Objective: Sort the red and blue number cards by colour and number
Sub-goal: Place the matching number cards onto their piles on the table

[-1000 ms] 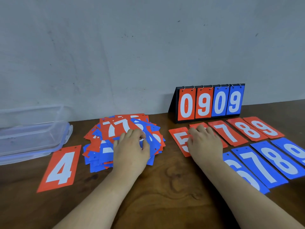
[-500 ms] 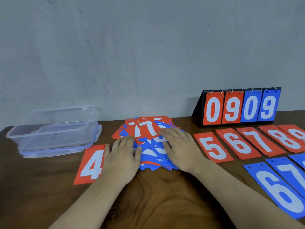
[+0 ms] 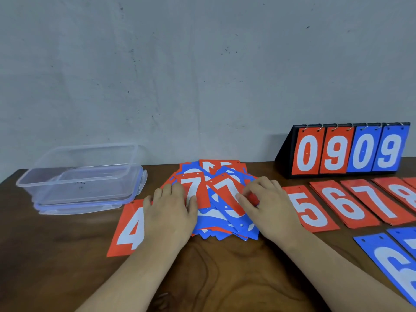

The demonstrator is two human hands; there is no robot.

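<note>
Under both hands now, mixed pile of cards: right hand brought across from the red 5 beside it, fingertips bent onto a top red 7, pinching or merely touching, cannot tell. Left hand flat, fingers relaxed, on the pile's other edge. Signals picking of the next card.
</note>
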